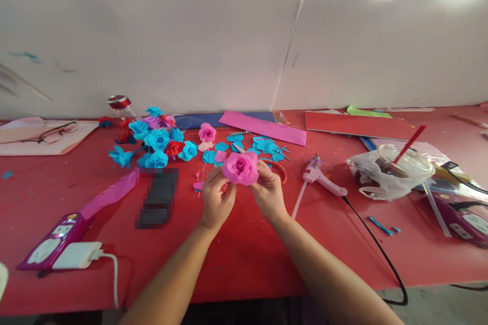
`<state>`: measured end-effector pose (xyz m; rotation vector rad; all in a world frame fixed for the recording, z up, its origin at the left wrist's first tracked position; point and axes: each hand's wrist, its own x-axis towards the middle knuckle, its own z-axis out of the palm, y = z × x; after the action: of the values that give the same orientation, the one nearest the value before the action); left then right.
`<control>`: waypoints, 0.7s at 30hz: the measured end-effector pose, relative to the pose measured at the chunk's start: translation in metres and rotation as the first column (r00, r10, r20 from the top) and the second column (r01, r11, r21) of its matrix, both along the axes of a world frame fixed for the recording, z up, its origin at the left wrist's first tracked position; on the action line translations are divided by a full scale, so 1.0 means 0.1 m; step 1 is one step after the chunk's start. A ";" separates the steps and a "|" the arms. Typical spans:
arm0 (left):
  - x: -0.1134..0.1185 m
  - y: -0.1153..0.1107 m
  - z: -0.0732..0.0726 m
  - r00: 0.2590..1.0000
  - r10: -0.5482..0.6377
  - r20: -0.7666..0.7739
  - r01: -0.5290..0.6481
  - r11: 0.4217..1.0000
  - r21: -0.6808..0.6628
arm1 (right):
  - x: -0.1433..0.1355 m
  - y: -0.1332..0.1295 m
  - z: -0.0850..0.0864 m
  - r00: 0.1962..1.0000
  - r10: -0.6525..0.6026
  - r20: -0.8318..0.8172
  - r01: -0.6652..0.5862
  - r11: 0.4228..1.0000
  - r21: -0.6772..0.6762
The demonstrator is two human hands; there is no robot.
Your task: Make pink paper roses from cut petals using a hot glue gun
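Between my two hands, over the middle of the red table, is a pink paper rose (241,168) with its bloom facing me. My left hand (216,200) pinches its left edge, fingers bent and thumb in front. At the right edge of the bloom, my right hand (269,192) is closed on the petals; some fingertips are hidden behind them. Just beyond are loose blue paper petals (267,145) and another pink paper rose (207,132). Partly covered by my right hand lies a pair of scissors with an orange handle (282,172).
Several blue and red paper flowers (157,140) are bunched left of centre, near a blurred dark object (159,198). A glue gun (324,180) with a black cord lies to the right, before a bagged drink cup (406,160). Pink paper strips (263,128) lie along the back.
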<state>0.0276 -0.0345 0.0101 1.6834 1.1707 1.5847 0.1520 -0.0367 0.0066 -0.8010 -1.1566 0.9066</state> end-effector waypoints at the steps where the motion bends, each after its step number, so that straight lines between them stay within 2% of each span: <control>1: 0.00 0.00 0.00 1.000 -0.011 0.001 0.011 1.000 0.003 | 0.00 0.00 0.00 1.000 -0.001 -0.013 0.001 1.000 -0.020; 4: 0.00 -0.01 0.00 0.999 -0.008 -0.042 0.011 0.998 0.067 | -0.01 -0.01 0.02 0.997 0.006 -0.078 -0.013 0.996 -0.092; 6: 0.00 -0.02 -0.01 0.992 0.072 -0.099 -0.049 0.975 0.216 | -0.01 -0.02 0.04 0.992 0.026 -0.127 -0.042 0.992 -0.121; 9: -0.02 -0.02 0.01 0.952 0.256 -0.166 -0.143 0.854 0.500 | -0.02 -0.03 0.05 0.985 0.063 -0.160 -0.089 0.983 -0.160; 11: -0.04 -0.02 0.04 0.914 0.355 -0.197 -0.172 0.778 0.604 | -0.02 -0.03 0.04 0.987 0.055 -0.152 -0.083 0.980 -0.179; 15: -0.10 -0.02 0.09 0.862 0.450 -0.234 -0.199 0.724 0.660 | -0.02 -0.02 0.01 0.995 0.028 -0.098 -0.045 0.983 -0.177; 21: -0.17 -0.02 0.17 0.807 0.518 -0.283 -0.150 0.644 0.750 | -0.01 -0.01 0.01 0.999 -0.039 0.027 0.042 0.992 -0.123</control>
<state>0.0103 -0.0363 0.0267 2.5984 1.2625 2.1132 0.1510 -0.0375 0.0071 -0.9351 -1.1096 0.9432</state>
